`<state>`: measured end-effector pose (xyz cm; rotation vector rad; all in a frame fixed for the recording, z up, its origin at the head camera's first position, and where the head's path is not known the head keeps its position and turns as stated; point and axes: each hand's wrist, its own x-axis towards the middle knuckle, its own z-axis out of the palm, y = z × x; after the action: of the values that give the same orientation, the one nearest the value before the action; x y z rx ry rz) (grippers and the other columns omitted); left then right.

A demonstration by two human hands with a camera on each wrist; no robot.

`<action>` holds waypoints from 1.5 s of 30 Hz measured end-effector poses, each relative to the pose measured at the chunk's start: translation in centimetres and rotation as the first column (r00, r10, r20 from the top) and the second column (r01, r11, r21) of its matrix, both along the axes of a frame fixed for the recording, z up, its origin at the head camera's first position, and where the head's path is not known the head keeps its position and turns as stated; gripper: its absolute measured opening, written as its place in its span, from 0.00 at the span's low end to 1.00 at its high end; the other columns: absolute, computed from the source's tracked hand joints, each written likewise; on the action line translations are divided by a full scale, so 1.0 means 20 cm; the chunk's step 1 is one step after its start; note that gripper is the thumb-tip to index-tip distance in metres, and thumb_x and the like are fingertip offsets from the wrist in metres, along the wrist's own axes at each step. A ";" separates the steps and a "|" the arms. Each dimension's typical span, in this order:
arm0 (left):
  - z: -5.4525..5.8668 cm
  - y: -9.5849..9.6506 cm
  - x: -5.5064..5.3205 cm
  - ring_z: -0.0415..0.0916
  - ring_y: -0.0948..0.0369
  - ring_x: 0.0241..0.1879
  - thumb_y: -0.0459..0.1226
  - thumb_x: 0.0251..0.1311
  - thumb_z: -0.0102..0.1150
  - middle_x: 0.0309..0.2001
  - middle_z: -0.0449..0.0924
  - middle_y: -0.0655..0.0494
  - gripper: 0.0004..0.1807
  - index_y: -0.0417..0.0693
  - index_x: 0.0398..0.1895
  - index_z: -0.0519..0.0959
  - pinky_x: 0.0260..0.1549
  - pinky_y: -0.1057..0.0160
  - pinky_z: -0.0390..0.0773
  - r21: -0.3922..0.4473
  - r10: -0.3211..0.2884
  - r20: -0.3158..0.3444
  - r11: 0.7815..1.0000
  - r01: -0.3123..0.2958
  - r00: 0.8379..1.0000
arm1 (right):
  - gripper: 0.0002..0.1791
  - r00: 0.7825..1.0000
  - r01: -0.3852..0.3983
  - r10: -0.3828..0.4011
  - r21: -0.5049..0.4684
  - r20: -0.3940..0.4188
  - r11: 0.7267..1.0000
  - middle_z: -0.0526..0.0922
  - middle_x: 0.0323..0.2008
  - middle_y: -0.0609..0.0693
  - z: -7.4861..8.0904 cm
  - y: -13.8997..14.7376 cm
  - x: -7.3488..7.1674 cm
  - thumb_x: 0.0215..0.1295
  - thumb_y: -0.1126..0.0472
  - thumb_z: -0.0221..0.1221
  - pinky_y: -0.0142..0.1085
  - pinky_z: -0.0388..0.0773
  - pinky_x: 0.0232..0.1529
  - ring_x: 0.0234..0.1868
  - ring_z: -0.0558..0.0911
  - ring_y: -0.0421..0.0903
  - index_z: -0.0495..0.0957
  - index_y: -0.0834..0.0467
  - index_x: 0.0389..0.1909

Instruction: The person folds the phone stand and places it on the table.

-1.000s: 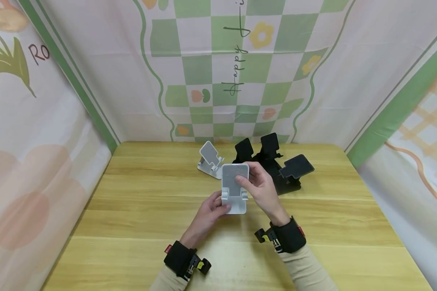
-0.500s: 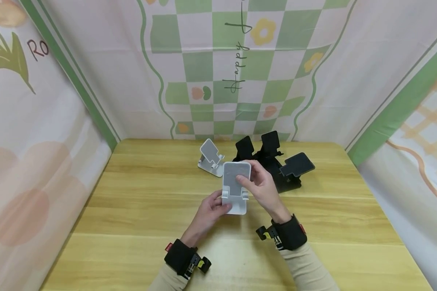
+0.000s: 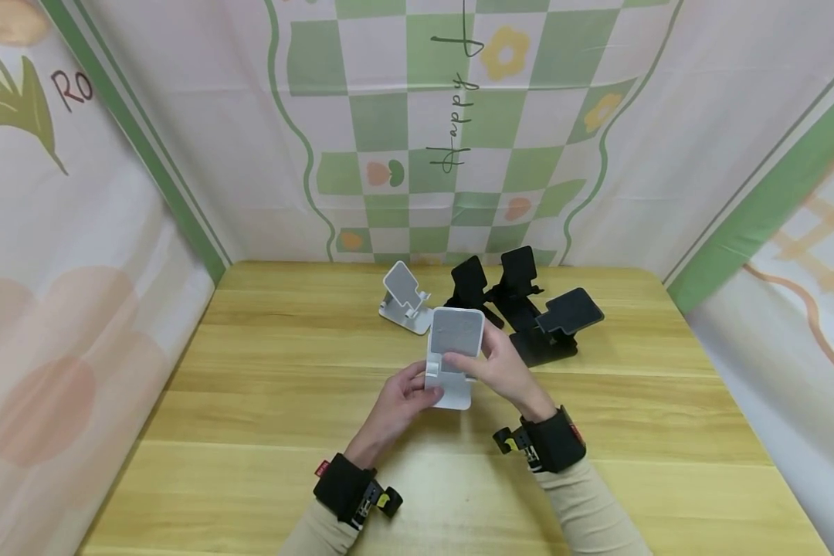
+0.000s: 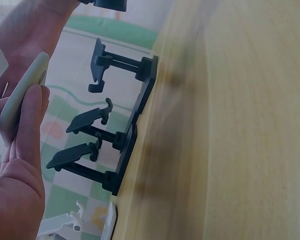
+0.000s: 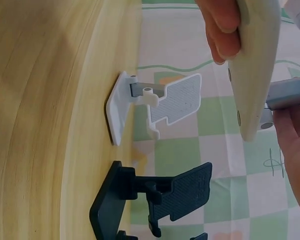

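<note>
A white phone stand with a grey pad is held up off the table between both hands. My left hand grips its base low on the left, thumb on the front face. From the right, my right hand holds the upper plate, its thumb lying across the grey pad near the lower lip. In the right wrist view, its fingers are at the grey metal arm behind the base. The right-hand lip of the plate is mostly hidden by that thumb.
Behind the hands stands another white phone stand, unfolded. To its right are three black phone stands: one at the left, one at the back and one nearer the right. A patterned cloth hangs behind the wooden table.
My right thumb has slid down the pad, and the plate has tilted and shifted slightly right. My left hand keeps its grip on the base. The head view has shifted a little.
</note>
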<state>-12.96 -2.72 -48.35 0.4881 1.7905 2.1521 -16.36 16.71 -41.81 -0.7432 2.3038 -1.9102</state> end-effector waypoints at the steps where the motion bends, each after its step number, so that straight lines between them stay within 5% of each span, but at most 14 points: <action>1: 0.00 0.00 0.00 0.77 0.53 0.49 0.34 0.63 0.55 0.56 0.74 0.33 0.31 0.34 0.68 0.60 0.47 0.59 0.79 0.000 0.001 0.012 1.000 -0.001 1.000 | 0.31 1.000 0.001 -0.001 0.007 -0.005 1.000 0.77 0.54 0.54 0.00 0.00 0.00 0.57 0.64 0.64 0.52 0.62 0.62 0.56 0.73 0.47 0.66 0.58 0.62; 45: 0.00 0.00 0.01 0.78 0.53 0.49 0.34 0.63 0.55 0.56 0.74 0.35 0.31 0.35 0.68 0.59 0.47 0.58 0.79 -0.022 0.018 0.063 1.000 -0.016 0.998 | 0.27 0.990 0.060 -0.058 0.010 -0.125 0.998 0.80 0.49 0.53 -0.05 -0.01 -0.02 0.55 0.62 0.66 0.51 0.68 0.58 0.51 0.77 0.45 0.73 0.60 0.56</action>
<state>-12.72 -2.79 -48.38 0.3969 1.7886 2.1328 -16.71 16.53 -42.73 -0.8248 2.4356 -1.9221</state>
